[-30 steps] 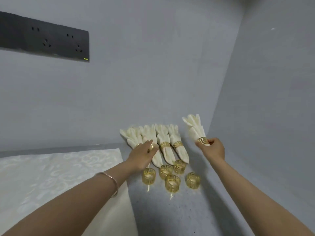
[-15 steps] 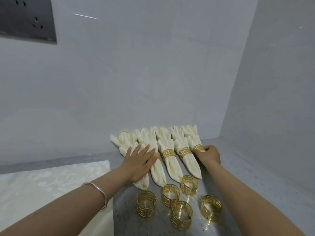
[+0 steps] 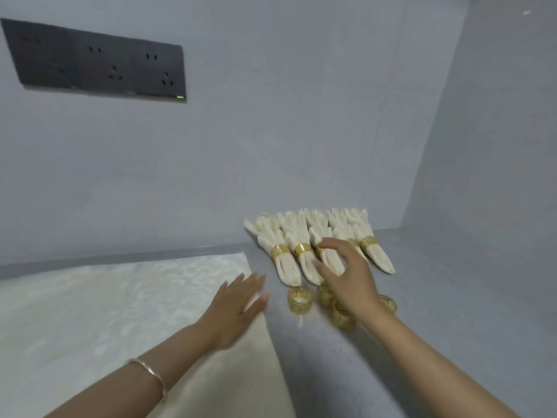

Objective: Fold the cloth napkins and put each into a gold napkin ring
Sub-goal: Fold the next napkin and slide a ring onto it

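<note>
While left grip (image 3: 232, 312) and right grip (image 3: 349, 279) are hovering spread and empty, the limp cloth (image 3: 105, 312) beneath the left is probably wanting a corner pinch.

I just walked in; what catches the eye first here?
A row of folded napkins, each in a gold ring, lies by the back wall. Loose rings stand just in front, partly hidden by the open right hand. The left hand is spread over a pale cloth at left.

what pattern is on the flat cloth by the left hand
Cream cloth with a faint swirling scroll pattern, seen best in the head view.
</note>
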Available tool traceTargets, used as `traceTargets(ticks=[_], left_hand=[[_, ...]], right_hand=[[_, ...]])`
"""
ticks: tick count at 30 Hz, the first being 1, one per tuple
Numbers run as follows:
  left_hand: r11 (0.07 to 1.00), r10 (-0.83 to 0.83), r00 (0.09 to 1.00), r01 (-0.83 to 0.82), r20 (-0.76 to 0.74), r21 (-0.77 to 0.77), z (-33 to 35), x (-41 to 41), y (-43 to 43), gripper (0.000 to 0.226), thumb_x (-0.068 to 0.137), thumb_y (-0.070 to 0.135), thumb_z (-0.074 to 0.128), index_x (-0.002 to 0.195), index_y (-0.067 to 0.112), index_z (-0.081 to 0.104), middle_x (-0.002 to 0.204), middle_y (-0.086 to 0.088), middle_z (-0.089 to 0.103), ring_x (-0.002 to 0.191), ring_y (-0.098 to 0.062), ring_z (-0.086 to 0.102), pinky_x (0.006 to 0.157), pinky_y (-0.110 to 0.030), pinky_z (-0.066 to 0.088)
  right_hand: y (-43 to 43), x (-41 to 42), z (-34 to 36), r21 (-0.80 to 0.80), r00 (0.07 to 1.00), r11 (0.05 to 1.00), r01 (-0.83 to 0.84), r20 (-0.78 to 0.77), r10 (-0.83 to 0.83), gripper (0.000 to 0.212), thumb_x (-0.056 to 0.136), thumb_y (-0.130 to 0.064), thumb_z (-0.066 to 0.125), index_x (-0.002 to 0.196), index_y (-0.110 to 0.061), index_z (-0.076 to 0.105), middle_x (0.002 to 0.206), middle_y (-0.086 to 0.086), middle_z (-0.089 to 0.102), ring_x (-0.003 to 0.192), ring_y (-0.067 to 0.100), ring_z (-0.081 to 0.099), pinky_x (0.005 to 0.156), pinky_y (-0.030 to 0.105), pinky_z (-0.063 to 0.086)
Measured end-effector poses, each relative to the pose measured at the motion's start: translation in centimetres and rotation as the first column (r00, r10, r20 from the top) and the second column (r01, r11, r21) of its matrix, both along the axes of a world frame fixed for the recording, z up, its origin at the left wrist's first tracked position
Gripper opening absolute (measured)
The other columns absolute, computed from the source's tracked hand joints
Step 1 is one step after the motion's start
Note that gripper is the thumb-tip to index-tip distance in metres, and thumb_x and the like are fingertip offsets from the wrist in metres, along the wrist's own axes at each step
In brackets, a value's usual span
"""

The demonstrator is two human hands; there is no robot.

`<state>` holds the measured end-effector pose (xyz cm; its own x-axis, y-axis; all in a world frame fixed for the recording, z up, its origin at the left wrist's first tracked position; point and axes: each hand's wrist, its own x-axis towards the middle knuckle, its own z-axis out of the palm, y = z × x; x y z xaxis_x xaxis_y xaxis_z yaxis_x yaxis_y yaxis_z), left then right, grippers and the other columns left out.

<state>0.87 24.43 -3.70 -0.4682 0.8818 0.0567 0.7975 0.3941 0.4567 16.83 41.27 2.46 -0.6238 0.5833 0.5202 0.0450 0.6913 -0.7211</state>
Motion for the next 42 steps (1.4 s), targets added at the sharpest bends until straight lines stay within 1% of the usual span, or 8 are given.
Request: traceTargets(ticks=[2,6,10,16,22,28,32,42], left_hand=[[1.000,0.002,1.000,-0.002,0.005,-0.016,-0.6,1.4,-4.8,0.097,0.067,0.085,-0.005,0.151,0.038,0.007,0.156,0.021,0.000,0.145,-0.004,-0.006,0.116,-0.027,-0.007],[0.996,0.011,1.000,-0.012,-0.009,-0.086,-1.3,3.8,-12.8,0.086,0.074,0.078,0.007,0.151,0.039,0.007,0.157,0.021,-0.001,0.144,0.000,-0.006,0.114,-0.022,-0.006],[0.987,-0.010,0.994,-0.009,-0.113,-0.161,-1.4,6.0,-20.2,0.090,0.072,0.082,0.006,0.151,0.039,0.007,0.157,0.019,-0.002,0.146,-0.004,-0.007,0.116,-0.026,-0.008],[0.981,-0.053,0.989,0.027,-0.135,-0.192,-1.5,9.8,-28.4,0.076,0.082,0.079,0.020,0.149,0.046,0.003,0.154,0.024,-0.010,0.143,0.001,-0.015,0.117,-0.028,-0.012],[0.979,-0.066,0.993,0.046,-0.099,-0.197,-1.1,12.2,-32.3,0.083,0.077,0.082,0.036,0.148,0.049,0.008,0.152,0.027,-0.009,0.141,0.006,-0.014,0.118,-0.028,-0.010],[0.989,-0.032,0.998,0.023,-0.056,-0.143,-0.9,12.9,-33.0,0.077,0.078,0.080,0.039,0.146,0.047,0.022,0.155,0.025,0.010,0.144,0.003,0.000,0.120,-0.029,0.002],[0.992,-0.028,0.999,0.025,-0.025,-0.125,-0.6,13.2,-33.3,0.072,0.080,0.077,0.040,0.144,0.047,0.029,0.153,0.027,0.018,0.143,0.004,0.008,0.119,-0.026,0.010],[0.993,0.009,1.000,-0.007,0.012,-0.117,-0.1,13.4,-33.8,0.063,0.085,0.067,0.050,0.142,0.045,0.035,0.152,0.026,0.025,0.142,0.004,0.015,0.117,-0.025,0.015]], right_hand=[[-5.7,1.1,-1.5,-0.021,0.989,0.992,-0.125,0.077,0.127,0.028,0.086,-0.021,0.068,0.112,-0.027,0.062,0.123,-0.019,0.054,0.115,-0.007,0.046,0.092,-0.003,0.028],[-13.6,2.5,-5.2,-0.089,0.922,0.966,-0.242,0.290,0.257,0.032,0.089,-0.037,0.062,0.121,-0.033,0.059,0.126,-0.029,0.047,0.115,-0.013,0.042,0.093,-0.004,0.025],[-18.7,4.4,-7.5,-0.176,0.852,0.938,-0.299,0.394,0.346,0.039,0.091,-0.044,0.056,0.128,-0.032,0.054,0.138,-0.019,0.047,0.128,-0.006,0.038,0.109,0.017,0.030],[-23.0,9.3,-8.5,-0.047,0.758,0.884,-0.464,0.495,0.425,0.043,0.085,-0.061,0.052,0.124,-0.044,0.055,0.141,-0.032,0.036,0.135,-0.015,0.018,0.114,0.019,0.019],[-25.5,12.6,-7.5,0.153,0.703,0.812,-0.564,0.604,0.374,0.058,0.077,-0.073,0.042,0.127,-0.046,0.053,0.141,-0.031,0.037,0.133,-0.016,0.023,0.108,0.008,0.020],[-26.3,13.0,-6.4,0.267,0.710,0.785,-0.559,0.643,0.287,0.043,0.087,-0.059,0.050,0.126,-0.042,0.056,0.138,-0.026,0.045,0.131,-0.008,0.034,0.103,0.007,0.022],[-26.2,12.9,-5.8,0.130,0.703,0.828,-0.546,0.609,0.368,0.029,0.085,-0.051,0.062,0.112,-0.042,0.066,0.128,-0.027,0.054,0.124,-0.008,0.043,0.107,0.017,0.032],[-26.0,12.8,-5.0,-0.206,0.718,0.849,-0.487,0.460,0.523,0.010,0.085,-0.027,0.069,0.092,-0.026,0.077,0.103,-0.016,0.071,0.106,-0.006,0.059,0.096,0.013,0.042]])
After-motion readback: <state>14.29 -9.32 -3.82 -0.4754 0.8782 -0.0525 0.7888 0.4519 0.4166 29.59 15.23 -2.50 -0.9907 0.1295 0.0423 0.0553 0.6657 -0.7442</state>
